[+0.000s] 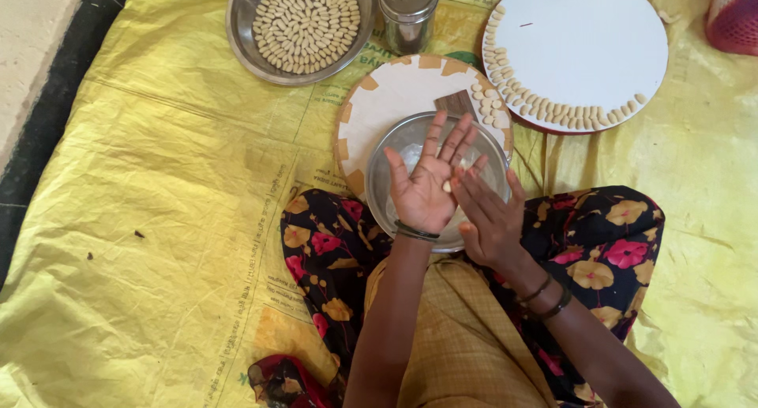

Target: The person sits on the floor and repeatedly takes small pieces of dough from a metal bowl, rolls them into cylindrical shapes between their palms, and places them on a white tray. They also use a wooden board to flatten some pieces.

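Two hands over a steel bowl

Both hands work above the bowl (395, 151) on the lap. Left hand (426, 183) lies palm up, fingers spread apart. Right hand (489, 218) has fingers together, tips touching a small pale piece (447, 186) on the left palm. At 12 o'clock is a board (395, 92); at 1 o'clock, a white disc (584, 37) with rows of pieces.

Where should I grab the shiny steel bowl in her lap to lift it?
Take the steel bowl by its thin rim on the bare left edge, coming from that side. The left hand and right hand cover its middle and right, and the rounded wall offers no handle.
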